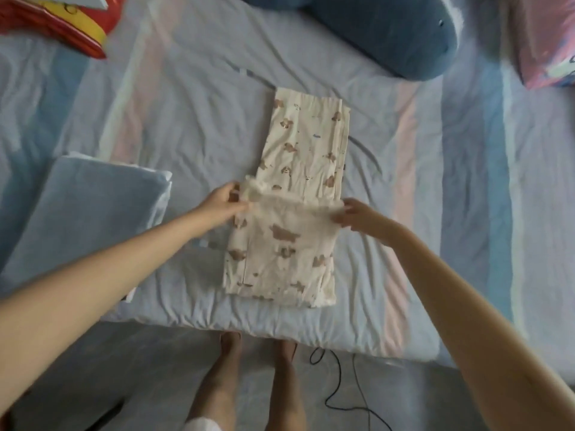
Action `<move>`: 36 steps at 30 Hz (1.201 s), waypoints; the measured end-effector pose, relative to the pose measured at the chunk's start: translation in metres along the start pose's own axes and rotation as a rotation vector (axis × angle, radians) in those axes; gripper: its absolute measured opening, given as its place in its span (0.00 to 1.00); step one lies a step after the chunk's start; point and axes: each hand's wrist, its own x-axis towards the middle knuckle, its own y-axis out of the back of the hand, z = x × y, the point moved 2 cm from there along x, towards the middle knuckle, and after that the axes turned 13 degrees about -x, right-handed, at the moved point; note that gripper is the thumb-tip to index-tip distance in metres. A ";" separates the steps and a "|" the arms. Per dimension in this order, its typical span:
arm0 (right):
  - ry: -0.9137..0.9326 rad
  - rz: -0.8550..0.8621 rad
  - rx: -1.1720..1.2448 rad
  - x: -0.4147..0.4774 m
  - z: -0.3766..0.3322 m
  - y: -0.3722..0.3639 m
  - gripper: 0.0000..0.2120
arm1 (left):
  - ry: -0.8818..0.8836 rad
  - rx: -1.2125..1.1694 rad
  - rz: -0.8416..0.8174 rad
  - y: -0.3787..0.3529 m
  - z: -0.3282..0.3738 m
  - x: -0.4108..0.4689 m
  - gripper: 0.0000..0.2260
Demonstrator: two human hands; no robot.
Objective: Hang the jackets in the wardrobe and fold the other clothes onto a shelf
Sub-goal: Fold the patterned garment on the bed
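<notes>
Cream trousers with a brown animal print (306,144) lie lengthwise on the bed, near its front edge. Their near part is folded over towards the far end, and its gathered waistband runs across the middle of the garment. My left hand (224,202) pinches the left end of that waistband. My right hand (357,216) pinches its right end. Both arms reach in from the bottom corners of the view.
The bed carries a pale striped sheet (435,188). A folded light blue blanket (84,219) lies at the left, a dark blue plush pillow (389,32) at the far side, a red and yellow bag (62,23) at the far left, and a pink package (547,48) at the far right. A black cable (336,384) trails on the floor by my feet.
</notes>
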 end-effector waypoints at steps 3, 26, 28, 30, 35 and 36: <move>-0.162 0.071 0.227 0.077 0.047 -0.040 0.25 | 0.123 -0.101 0.156 -0.019 -0.076 0.069 0.14; -0.244 0.561 0.568 0.107 0.125 -0.192 0.09 | -0.093 0.205 0.528 -0.084 -0.245 0.001 0.10; -0.230 0.434 0.436 0.098 0.119 -0.202 0.21 | -0.110 0.176 0.571 -0.082 -0.247 0.002 0.10; -0.186 0.406 0.301 0.086 0.113 -0.216 0.32 | -0.114 0.186 0.635 -0.082 -0.250 0.002 0.12; -0.127 0.687 0.123 0.071 0.133 -0.230 0.09 | -0.146 0.297 0.630 -0.088 -0.250 -0.011 0.12; -0.125 0.730 0.111 0.070 0.140 -0.229 0.10 | -0.166 0.320 0.609 -0.092 -0.250 -0.015 0.12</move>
